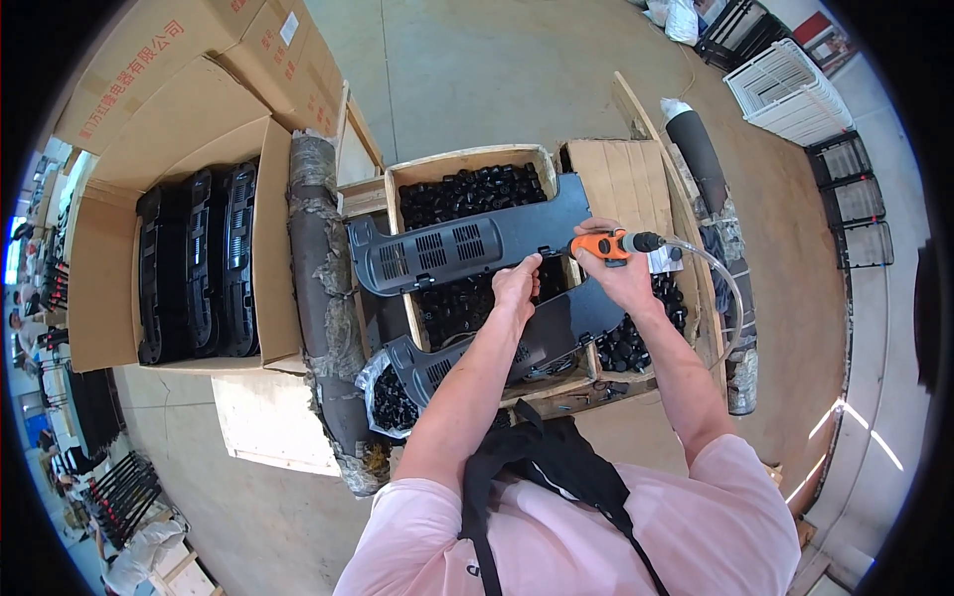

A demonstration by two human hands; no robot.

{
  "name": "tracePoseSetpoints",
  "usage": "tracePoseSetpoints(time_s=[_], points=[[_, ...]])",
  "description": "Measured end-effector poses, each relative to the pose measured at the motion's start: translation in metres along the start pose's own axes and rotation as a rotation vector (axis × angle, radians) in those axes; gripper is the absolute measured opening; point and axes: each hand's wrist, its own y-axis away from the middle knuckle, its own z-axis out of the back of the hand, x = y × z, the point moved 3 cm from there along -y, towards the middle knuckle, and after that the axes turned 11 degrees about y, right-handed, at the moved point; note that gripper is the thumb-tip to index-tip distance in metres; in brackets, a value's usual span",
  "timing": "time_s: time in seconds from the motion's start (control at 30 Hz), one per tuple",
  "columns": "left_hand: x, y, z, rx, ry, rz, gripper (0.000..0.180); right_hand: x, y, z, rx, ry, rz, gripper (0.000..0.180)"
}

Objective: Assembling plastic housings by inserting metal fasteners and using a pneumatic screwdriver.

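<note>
A long black plastic panel (527, 230) with slotted vents lies across wooden bins in front of me. My left hand (515, 285) is closed at its near edge, thumb and fingertips beside a small black clip on that edge. In my right hand (624, 281) is an orange and black air screwdriver (600, 245), held sideways with its tip pointing left at the panel's edge. A clear hose (737, 293) curves from its rear end down along the right. Nearer to me, a second black panel (556, 328) lies partly under my left forearm.
Black plastic parts (472, 194) fill the wooden bins (393, 204). A bag of small black pieces (391, 402) sits at the near left. A torn-wrapped roll (323, 238) separates the bins from an open carton (99, 268) of black panels. Another dark roll (696, 149) stands right.
</note>
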Motion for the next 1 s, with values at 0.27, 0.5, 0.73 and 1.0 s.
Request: tracePoseSetpoints(time_s=[0.27,0.5,0.73,1.0], points=[[-0.002,0.000,0.000,0.004,0.008,-0.005,0.028,0.000,-0.002,-0.002,0.009,0.038,0.031,0.041],[0.000,-0.001,-0.003,0.032,0.024,-0.007,0.029,-0.002,-0.001,-0.002,0.019,0.001,0.033,0.042],[-0.001,-0.005,0.002,0.039,0.035,-0.017,0.029,0.006,-0.004,-0.003,0.041,0.031,0.031,0.044],[0.002,0.005,0.002,0.076,-0.056,0.041,0.031,0.007,0.012,0.001,-0.038,0.050,0.091,0.046]])
